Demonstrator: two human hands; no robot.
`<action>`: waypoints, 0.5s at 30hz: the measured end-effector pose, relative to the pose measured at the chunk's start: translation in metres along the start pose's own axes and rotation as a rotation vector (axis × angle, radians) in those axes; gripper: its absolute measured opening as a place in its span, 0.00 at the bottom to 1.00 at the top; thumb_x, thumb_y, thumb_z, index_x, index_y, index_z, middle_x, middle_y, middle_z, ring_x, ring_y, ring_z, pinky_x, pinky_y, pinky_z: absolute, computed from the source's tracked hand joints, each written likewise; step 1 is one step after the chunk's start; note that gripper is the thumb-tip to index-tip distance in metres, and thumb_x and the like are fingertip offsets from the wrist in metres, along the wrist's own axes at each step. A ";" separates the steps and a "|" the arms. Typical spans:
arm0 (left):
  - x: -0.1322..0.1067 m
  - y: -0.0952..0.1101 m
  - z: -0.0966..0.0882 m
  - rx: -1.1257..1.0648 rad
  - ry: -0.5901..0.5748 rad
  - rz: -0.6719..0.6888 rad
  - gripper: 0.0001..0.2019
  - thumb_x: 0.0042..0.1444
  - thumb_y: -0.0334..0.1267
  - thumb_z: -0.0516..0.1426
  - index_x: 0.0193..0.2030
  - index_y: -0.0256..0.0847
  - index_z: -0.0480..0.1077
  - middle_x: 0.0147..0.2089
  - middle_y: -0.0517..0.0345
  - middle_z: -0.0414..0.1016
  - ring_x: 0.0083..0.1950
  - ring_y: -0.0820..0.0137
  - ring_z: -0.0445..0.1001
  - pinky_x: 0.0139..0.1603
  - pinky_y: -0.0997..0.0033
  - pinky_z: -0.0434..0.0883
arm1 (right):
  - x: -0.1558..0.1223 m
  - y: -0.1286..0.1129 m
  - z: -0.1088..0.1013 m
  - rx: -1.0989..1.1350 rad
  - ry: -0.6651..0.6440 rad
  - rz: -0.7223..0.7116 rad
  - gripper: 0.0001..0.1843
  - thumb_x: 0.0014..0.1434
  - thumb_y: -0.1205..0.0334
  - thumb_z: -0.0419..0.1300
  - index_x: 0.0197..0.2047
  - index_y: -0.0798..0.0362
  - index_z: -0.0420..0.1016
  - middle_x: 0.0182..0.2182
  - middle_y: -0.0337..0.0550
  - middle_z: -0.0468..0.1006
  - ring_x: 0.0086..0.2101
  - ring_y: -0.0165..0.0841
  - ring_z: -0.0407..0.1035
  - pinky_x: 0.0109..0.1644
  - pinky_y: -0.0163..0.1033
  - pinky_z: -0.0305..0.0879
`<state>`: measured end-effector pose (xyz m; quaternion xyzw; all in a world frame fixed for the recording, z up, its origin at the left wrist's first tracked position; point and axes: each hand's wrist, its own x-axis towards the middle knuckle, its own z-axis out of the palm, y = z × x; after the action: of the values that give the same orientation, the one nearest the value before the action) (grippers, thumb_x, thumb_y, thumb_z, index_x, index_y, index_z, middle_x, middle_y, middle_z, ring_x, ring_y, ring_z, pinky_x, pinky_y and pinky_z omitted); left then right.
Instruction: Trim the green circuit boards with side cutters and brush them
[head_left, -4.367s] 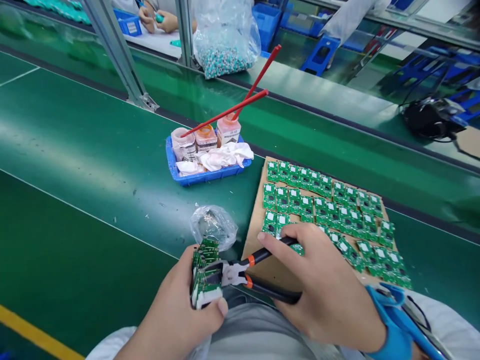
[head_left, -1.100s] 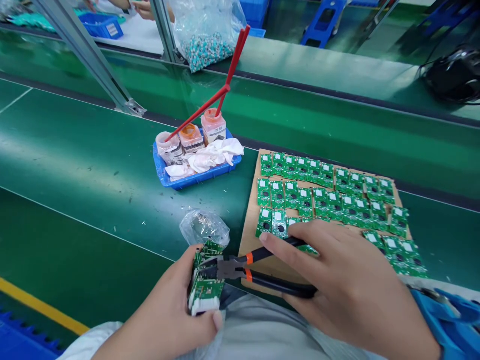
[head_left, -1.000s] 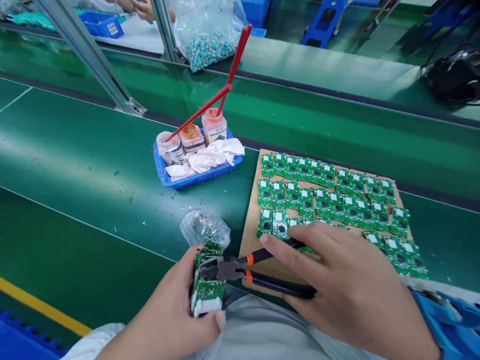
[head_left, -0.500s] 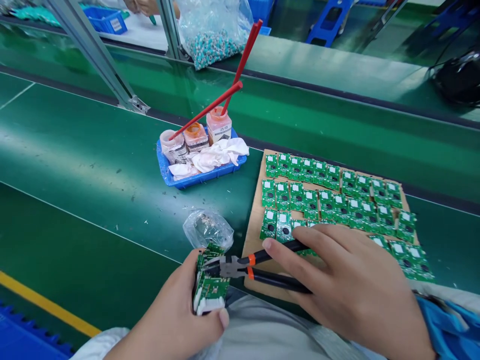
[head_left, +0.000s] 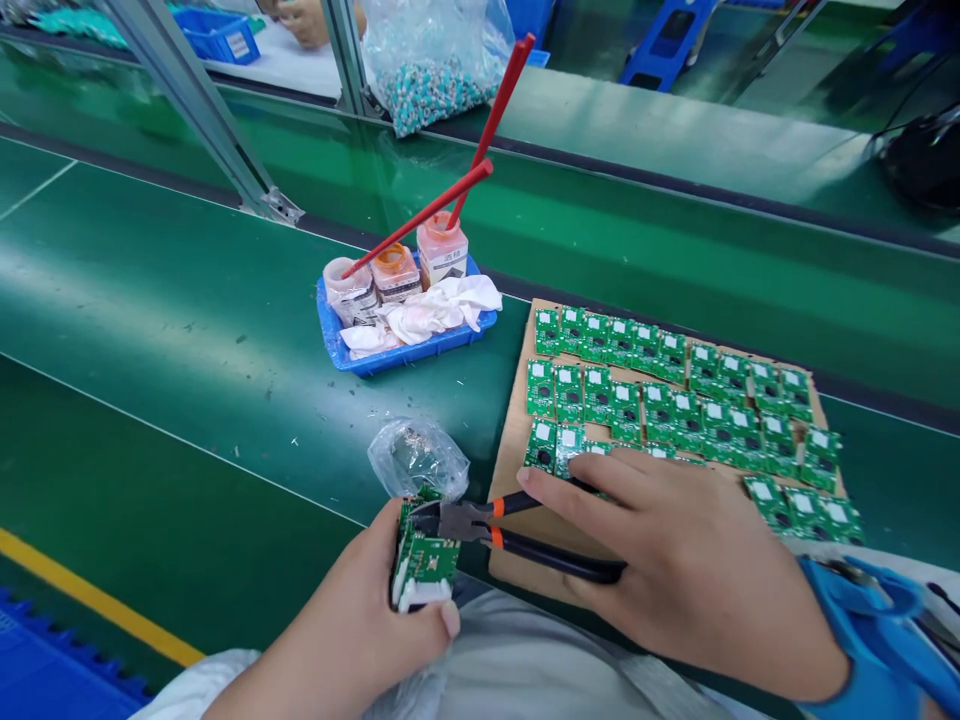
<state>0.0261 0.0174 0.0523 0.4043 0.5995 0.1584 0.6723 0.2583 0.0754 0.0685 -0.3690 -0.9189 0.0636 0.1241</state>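
Note:
My left hand (head_left: 375,605) is wrapped round a green circuit board (head_left: 433,562) with a white part along its near edge. My right hand (head_left: 675,550) grips a pair of side cutters (head_left: 466,522) by the black handles with orange bands. Their jaws lie on the upper part of the board; exactly what sits between them is too small to make out. Just beyond the board rests a clear plastic bag (head_left: 412,460) with small bits in it. To the right, under and past my right hand, rows of green circuit boards (head_left: 660,412) lie on a cardboard sheet (head_left: 516,410).
A blue tray (head_left: 367,366) holds several open bottles, red sticks (head_left: 427,215) and white cloths (head_left: 442,310). A metal post (head_left: 202,110) rises behind it. Farther back are a bag of small turquoise parts (head_left: 435,95) and another person's hand (head_left: 307,22).
The cutters' jaws have closed somewhat on the board, and their handles have shifted slightly left with my right hand. The left hand still holds the board.

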 end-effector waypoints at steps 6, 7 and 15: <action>0.004 -0.001 -0.007 -0.277 -0.125 -0.118 0.17 0.45 0.41 0.60 0.42 0.41 0.64 0.31 0.64 0.65 0.33 0.71 0.61 0.32 0.73 0.59 | 0.011 0.001 0.000 0.213 -0.283 0.203 0.21 0.52 0.50 0.63 0.50 0.44 0.74 0.27 0.38 0.74 0.26 0.31 0.68 0.27 0.36 0.53; 0.004 0.000 -0.009 -0.311 -0.152 -0.146 0.17 0.44 0.43 0.60 0.40 0.41 0.64 0.30 0.64 0.65 0.31 0.72 0.60 0.30 0.73 0.58 | 0.013 0.001 0.001 0.232 -0.334 0.231 0.21 0.52 0.51 0.63 0.50 0.43 0.74 0.28 0.38 0.75 0.27 0.31 0.69 0.28 0.36 0.54; 0.009 0.000 -0.022 -0.295 -0.232 -0.259 0.19 0.46 0.47 0.59 0.42 0.40 0.67 0.31 0.63 0.66 0.30 0.75 0.62 0.25 0.77 0.57 | 0.018 0.002 0.002 0.286 -0.390 0.275 0.21 0.50 0.51 0.62 0.48 0.41 0.74 0.32 0.36 0.77 0.28 0.31 0.70 0.29 0.34 0.58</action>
<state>0.0075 0.0313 0.0468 0.2365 0.5355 0.1092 0.8034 0.2463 0.0890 0.0692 -0.4499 -0.8483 0.2788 -0.0138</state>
